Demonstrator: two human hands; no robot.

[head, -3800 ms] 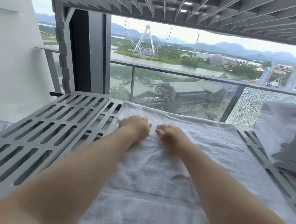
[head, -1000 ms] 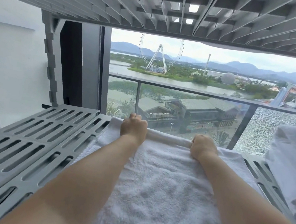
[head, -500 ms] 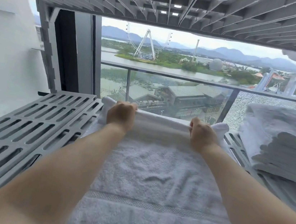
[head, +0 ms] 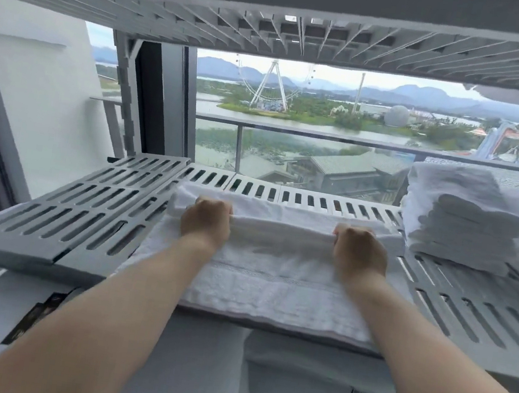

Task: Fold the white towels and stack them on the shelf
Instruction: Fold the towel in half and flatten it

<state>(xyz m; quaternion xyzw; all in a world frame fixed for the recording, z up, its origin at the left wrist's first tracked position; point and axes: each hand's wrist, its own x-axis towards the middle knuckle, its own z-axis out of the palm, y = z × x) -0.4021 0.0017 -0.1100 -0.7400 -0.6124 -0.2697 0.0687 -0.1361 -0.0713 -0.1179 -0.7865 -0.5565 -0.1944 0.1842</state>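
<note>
Head view: a towel lies on the shelf, reaching its front edge; left hand and right hand both clutch its doubled-over far end. A pile of folded towels sits by the right edge; this fold seems half done, stacking remains

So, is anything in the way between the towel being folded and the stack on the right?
Nothing visible. The left hand and right hand grip the towel at its fold; its right end lies close beside the stack, with only bare shelf between.
</note>
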